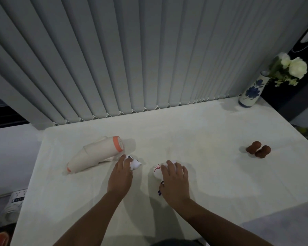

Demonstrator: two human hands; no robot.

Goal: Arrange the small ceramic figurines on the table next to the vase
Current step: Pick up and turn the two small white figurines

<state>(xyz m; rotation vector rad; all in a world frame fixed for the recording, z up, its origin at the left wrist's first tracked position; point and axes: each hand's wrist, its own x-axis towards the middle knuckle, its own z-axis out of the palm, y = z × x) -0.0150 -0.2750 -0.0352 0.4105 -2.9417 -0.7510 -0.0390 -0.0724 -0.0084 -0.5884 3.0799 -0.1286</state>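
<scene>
Nearest you, your two bare forearms reach forward over the pale, faintly mottled tabletop (203,139). Your left hand (121,173) rests on one small white figurine (134,163), fingers curled over its near side, the glossy piece with dark markings poking out past the fingertips. Your right hand (174,181) covers a second white figurine (157,170), a rounded piece with thin red lines; its grip looks closed loosely over the top, with dark blue marks showing under the palm's left edge. Whether either grip truly clamps or merely rests, you cannot tell.

Count two white figurines under your hands and two brown rounded figurines (258,149) touching each other, well off to the right. One cream plush rocket-like toy (94,155) with orange bands lies on its side just beside your left hand. One white vase (252,91) painted with blue flowers stands at the far right corner, holding white roses (294,67), well apart from both hands. Grey vertical blinds (114,50) hang behind.
</scene>
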